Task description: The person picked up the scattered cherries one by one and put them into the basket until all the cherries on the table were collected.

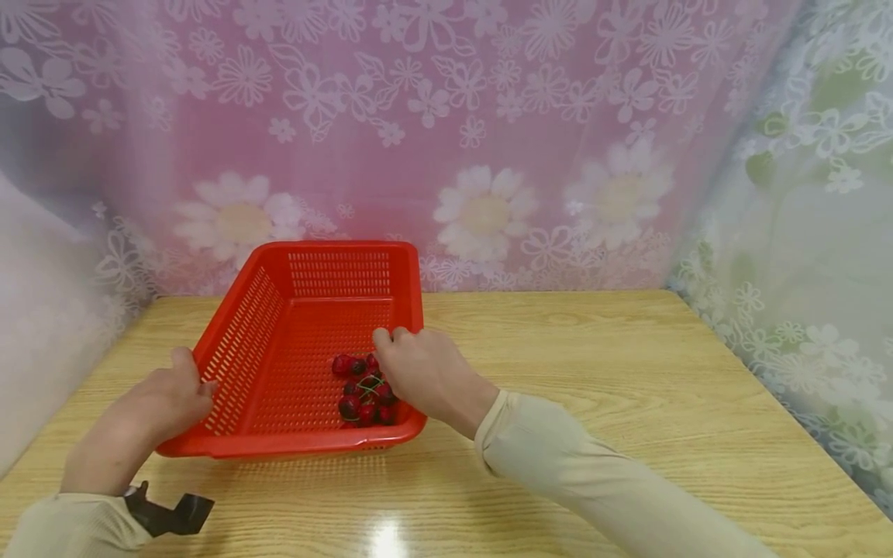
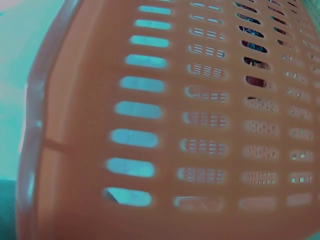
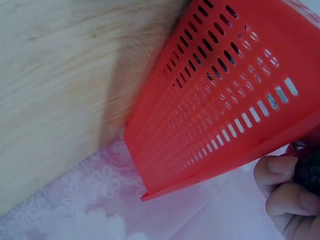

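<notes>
A red slotted plastic basket (image 1: 321, 310) stands on the table, with a cluster of dark red cherries (image 1: 366, 411) with green stems in its front right corner. My left hand (image 1: 156, 403) grips the left rim near the front corner. Seen in the left wrist view, the basket's slotted side wall (image 2: 170, 90) fills most of the picture. My right hand (image 1: 429, 376) is over the right rim beside the cherries, its fingers curled. In the right wrist view those fingers (image 3: 281, 167) hold a dark, reddish round thing (image 3: 309, 172), which looks like a cherry and is partly cut off.
The light wooden table (image 1: 593, 372) extends to the right of the basket. Behind it hangs a pink flowered curtain (image 1: 377, 116), and a pale flowered sheet (image 1: 823, 232) hangs at the right. A black strap mount (image 1: 167, 515) sits on my left wrist.
</notes>
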Motion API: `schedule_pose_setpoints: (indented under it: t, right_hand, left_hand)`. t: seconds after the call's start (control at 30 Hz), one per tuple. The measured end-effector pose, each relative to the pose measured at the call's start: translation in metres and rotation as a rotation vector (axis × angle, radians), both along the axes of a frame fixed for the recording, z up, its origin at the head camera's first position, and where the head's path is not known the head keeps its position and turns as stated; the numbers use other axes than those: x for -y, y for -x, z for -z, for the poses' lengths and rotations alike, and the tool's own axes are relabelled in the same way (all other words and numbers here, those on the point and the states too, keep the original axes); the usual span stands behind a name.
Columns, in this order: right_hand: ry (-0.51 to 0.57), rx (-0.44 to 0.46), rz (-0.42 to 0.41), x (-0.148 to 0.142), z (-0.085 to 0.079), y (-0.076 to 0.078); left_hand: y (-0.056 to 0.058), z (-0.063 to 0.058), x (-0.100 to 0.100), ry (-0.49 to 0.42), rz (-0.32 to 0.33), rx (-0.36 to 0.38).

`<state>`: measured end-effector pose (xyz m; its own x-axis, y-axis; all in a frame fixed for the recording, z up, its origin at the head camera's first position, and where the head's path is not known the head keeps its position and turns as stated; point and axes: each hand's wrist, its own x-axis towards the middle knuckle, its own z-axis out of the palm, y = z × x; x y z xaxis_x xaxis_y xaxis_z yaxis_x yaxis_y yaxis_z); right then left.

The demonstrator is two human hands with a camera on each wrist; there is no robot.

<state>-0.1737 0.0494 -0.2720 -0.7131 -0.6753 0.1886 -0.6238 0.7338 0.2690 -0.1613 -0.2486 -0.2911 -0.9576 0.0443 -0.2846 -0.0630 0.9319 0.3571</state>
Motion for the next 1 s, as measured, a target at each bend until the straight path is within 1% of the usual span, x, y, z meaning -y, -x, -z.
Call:
schedule_pose_setpoints:
  t: [0.1,0.17,0.27,0.43,0.53,0.67,0.83,1.0]
  right_hand:
    - [-0.031,0.028,0.0,0.005,-0.003,-0.001]
    - [-0.037,0.063,-0.005,0.011,-0.005,-0.002]
    - [-0.008,0.132,-0.019,0.019,-0.005,-0.001]
    - [0.025,0.241,-0.039,0.032,0.005,0.0]
    - [0.038,0.297,-0.019,0.035,0.013,0.001]
    - [0.064,0.315,0.005,0.035,0.019,0.004]
    - [0.08,0.308,-0.015,0.036,0.021,0.006]
    - [0.083,0.323,-0.017,0.04,0.023,0.008]
  left_hand:
    - [0.0,0.0,0.001,0.004,0.002,-0.002]
    - [0.0,0.0,0.001,0.008,0.004,-0.008]
    - [0.0,-0.001,0.002,0.011,0.003,-0.014]
    - [-0.001,0.0,0.002,0.01,0.001,-0.012]
    - [0.0,0.001,0.002,0.012,0.014,-0.011]
    - [0.001,0.001,0.0,0.011,0.02,-0.019]
    - [0.001,0.0,-0.001,0.013,0.01,-0.019]
    - [0.0,-0.001,-0.001,0.016,0.011,-0.017]
